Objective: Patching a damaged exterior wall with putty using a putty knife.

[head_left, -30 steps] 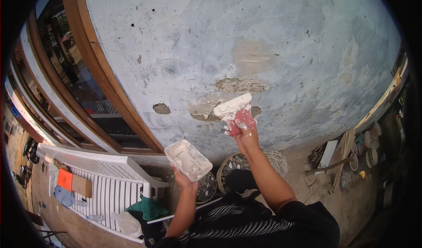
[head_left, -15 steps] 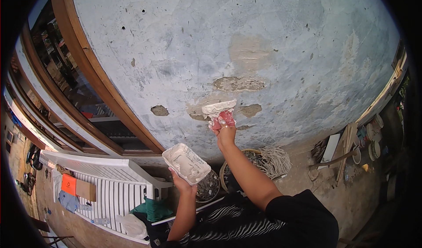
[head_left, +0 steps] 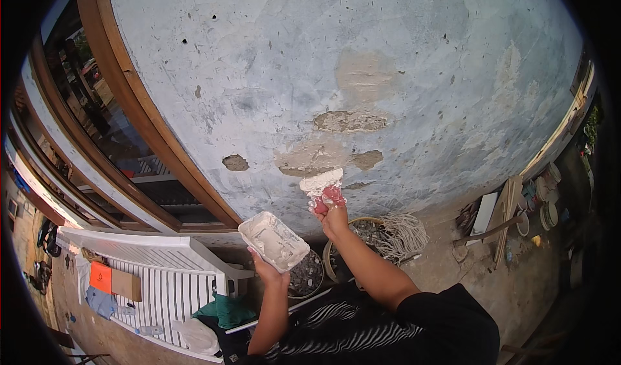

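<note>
My right hand is closed on a red-handled putty knife, whose wide blade is coated with pale filler. The blade is at the lower edge of a rough patch on the worn blue-grey wall; whether it touches the wall I cannot tell. In my left hand rests a white rectangular tub, tilted, with beige filler inside and smeared on its rim. My left fingers grip its near side and underside. Bare chipped spots and a longer chipped strip lie around the patch.
A wood-framed window borders the wall on the left. Below it stands a white slatted bench with boxes, cloths and bottles. Pots of gravel and a string mop head sit at the wall's foot. Planks and buckets are at right.
My right hand and the putty knife have moved down the wall, uncovering the patch of filler above the blade. The left hand and tub have barely moved.
</note>
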`<state>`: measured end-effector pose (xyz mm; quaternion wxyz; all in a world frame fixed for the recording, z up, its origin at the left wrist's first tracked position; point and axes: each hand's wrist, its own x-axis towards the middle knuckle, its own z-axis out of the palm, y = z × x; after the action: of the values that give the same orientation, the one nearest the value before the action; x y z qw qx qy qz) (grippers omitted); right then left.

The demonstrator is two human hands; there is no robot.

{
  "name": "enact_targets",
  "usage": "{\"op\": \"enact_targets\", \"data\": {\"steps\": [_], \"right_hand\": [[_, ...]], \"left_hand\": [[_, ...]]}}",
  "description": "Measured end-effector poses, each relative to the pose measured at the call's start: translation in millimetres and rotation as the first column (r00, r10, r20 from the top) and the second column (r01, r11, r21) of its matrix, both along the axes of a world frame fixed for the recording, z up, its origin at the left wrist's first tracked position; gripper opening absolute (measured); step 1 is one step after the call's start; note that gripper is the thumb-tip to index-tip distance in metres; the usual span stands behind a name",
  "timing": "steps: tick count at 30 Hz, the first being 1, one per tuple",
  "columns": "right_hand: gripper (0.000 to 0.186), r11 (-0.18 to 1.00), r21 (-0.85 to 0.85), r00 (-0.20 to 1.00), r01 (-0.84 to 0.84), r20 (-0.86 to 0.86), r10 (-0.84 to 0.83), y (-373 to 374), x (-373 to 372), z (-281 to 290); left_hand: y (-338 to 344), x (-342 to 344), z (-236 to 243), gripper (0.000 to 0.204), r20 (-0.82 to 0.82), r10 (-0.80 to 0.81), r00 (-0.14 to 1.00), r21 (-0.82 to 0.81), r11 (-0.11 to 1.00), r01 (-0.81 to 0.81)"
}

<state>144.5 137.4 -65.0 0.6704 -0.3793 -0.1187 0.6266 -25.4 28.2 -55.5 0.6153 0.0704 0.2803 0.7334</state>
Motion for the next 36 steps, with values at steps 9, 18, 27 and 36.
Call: {"op": "enact_targets", "data": {"steps": [9,18,27,36], "right_hand": [[0.015,0.999,0.038,1.000,0.024,0.003,-0.024,-6,18,57],[0.010,0.998,0.061,1.000,0.014,-0.029,-0.013,54,27,121],[0.014,0.994,0.108,0.990,0.020,-0.139,-0.005,45,43,180],[0.012,0.986,0.167,0.987,-0.028,-0.149,0.054,-11,58,145]], "left_hand": [[-5,-4,-3,0.062,0.013,-0.011,1.000,0.024,1.000,0.011],[-5,0,1,0.063,0.027,-0.014,1.000,0.060,0.998,0.012],[-6,7,7,0.063,0.034,-0.025,0.999,0.037,0.999,0.023],[-6,11,8,0.062,0.032,-0.027,0.999,0.070,0.997,0.025]]}}
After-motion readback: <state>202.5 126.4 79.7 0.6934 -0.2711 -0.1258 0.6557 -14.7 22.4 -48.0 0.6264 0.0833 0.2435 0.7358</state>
